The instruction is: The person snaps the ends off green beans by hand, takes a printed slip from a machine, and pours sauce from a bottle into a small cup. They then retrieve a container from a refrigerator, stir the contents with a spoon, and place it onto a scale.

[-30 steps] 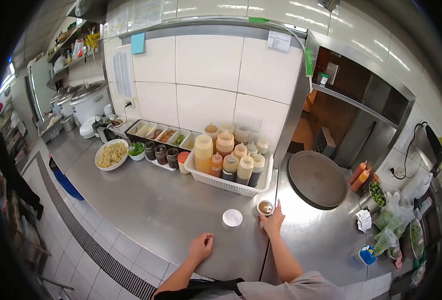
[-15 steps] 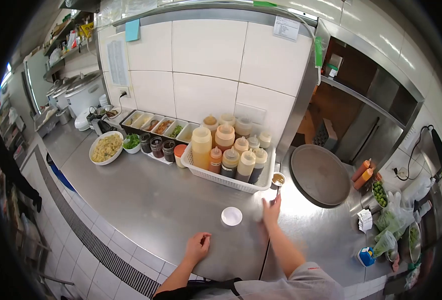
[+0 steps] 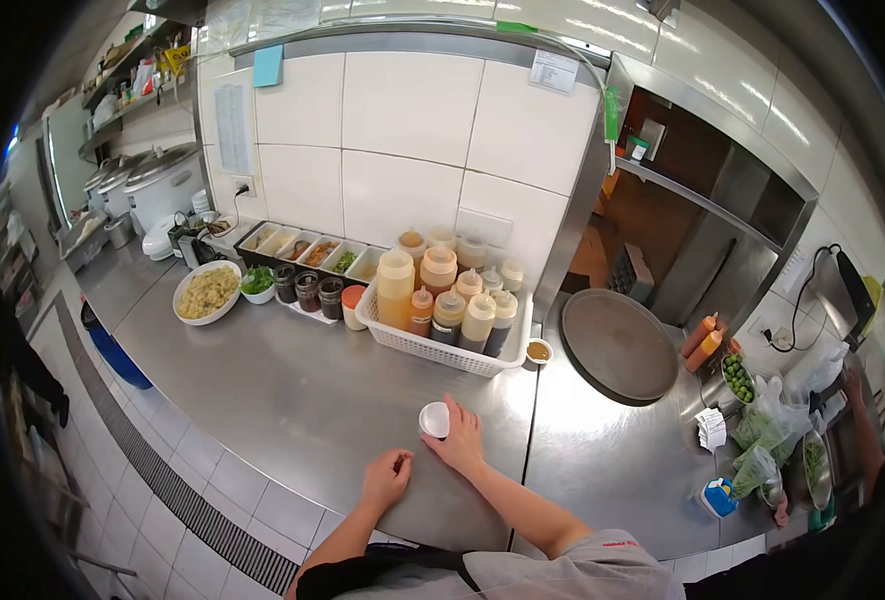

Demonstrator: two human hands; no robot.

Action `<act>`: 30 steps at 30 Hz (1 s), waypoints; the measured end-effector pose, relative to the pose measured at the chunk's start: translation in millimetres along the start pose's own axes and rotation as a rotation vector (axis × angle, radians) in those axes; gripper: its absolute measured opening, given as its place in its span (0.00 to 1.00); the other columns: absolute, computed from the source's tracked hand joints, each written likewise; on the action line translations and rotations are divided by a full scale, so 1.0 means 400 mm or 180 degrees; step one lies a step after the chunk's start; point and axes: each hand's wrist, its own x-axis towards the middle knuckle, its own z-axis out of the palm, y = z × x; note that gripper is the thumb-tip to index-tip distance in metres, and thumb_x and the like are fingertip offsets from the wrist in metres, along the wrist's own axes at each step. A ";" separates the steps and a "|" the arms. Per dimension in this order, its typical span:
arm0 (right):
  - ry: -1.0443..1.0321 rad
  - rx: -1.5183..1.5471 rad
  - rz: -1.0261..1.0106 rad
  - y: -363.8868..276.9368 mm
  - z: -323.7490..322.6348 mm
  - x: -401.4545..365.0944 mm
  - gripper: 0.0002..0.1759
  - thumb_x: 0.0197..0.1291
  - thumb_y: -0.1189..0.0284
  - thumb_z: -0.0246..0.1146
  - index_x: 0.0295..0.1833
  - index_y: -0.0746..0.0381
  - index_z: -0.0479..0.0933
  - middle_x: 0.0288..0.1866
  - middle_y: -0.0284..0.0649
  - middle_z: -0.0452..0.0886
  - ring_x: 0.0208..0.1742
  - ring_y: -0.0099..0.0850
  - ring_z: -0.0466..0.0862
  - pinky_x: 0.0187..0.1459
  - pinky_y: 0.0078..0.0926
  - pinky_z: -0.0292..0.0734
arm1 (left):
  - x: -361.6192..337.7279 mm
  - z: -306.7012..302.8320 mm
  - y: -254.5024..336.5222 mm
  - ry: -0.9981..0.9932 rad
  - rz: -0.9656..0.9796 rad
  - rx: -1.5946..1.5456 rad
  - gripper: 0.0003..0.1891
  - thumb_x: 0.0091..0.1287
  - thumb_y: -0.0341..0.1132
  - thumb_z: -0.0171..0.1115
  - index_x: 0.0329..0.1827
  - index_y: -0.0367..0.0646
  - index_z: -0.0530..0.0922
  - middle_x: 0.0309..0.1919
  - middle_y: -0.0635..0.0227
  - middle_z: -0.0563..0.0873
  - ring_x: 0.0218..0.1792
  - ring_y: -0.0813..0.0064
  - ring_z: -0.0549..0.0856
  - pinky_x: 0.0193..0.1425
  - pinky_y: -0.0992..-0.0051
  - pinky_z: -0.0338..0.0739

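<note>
The white plastic basket of squeeze bottles (image 3: 445, 352) stands at the back of the stainless steel counter (image 3: 293, 395). In front of the basket's middle, on open steel, lies the small white round lid (image 3: 433, 420). The right hand (image 3: 460, 443) is on it, fingers closed about its near edge. The left hand (image 3: 387, 478) rests nearer the counter's front edge than the lid, well in front of the basket, loosely curled and holding nothing.

Just beside the basket's right front corner sits the small paper cup of brown sauce (image 3: 538, 350), apart from both hands. Beyond the cup, right of the basket, lies the round dark metal tray (image 3: 618, 347). Left of the basket stand an orange-lidded tub (image 3: 352, 305) and a row of dark jars (image 3: 308, 290), then a white bowl of yellow food (image 3: 208, 292). Nothing stands between the hands and the lid.

A second ago the right hand held the sauce cup in front of the basket's right end. Half a second ago the cup already stood at the corner, with the hand drawing back. Now that hand has crossed to the lid, while the left hand has hardly shifted.
</note>
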 end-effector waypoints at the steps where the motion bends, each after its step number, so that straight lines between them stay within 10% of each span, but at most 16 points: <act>1: 0.0091 0.0119 0.0026 0.006 0.007 0.001 0.48 0.39 0.58 0.68 0.65 0.61 0.51 0.57 0.51 0.63 0.60 0.46 0.62 0.62 0.48 0.51 | -0.001 -0.005 0.003 0.0021 -0.0005 -0.0001 0.05 0.57 0.30 0.55 0.34 0.42 0.78 0.22 0.64 0.80 0.21 0.73 0.79 0.28 0.76 0.73; 10: 0.0902 -0.0602 0.0460 -0.007 0.032 0.008 0.50 0.40 0.59 0.67 0.66 0.64 0.48 0.67 0.56 0.46 0.68 0.54 0.45 0.62 0.55 0.43 | -0.023 -0.046 -0.023 -0.0190 0.0182 0.0037 0.07 0.56 0.33 0.54 0.35 0.42 0.77 0.24 0.62 0.80 0.27 0.65 0.80 0.32 0.71 0.74; 17: 0.0248 -0.0019 -0.1337 -0.204 0.106 -0.081 0.37 0.46 0.63 0.63 0.61 0.63 0.59 0.64 0.55 0.53 0.66 0.55 0.49 0.61 0.58 0.44 | -0.084 -0.189 -0.116 -0.0106 -0.0331 -0.0885 0.10 0.57 0.33 0.54 0.39 0.41 0.77 0.28 0.63 0.82 0.29 0.71 0.80 0.35 0.74 0.74; 22: -0.0372 0.0274 -0.1778 -0.423 0.258 -0.063 0.34 0.45 0.67 0.63 0.59 0.65 0.61 0.63 0.55 0.55 0.64 0.55 0.54 0.61 0.51 0.50 | -0.163 -0.501 -0.174 0.0474 -0.1623 -0.1254 0.11 0.58 0.35 0.56 0.41 0.41 0.77 0.25 0.69 0.80 0.26 0.83 0.76 0.29 0.80 0.71; 30: -0.0660 0.0535 -0.1563 -0.749 0.600 0.102 0.29 0.54 0.60 0.58 0.57 0.66 0.63 0.59 0.56 0.61 0.61 0.53 0.59 0.61 0.48 0.53 | -0.450 -1.076 -0.279 0.2554 -0.1901 -0.1609 0.06 0.60 0.33 0.55 0.38 0.43 0.77 0.23 0.76 0.76 0.20 0.89 0.68 0.22 0.87 0.63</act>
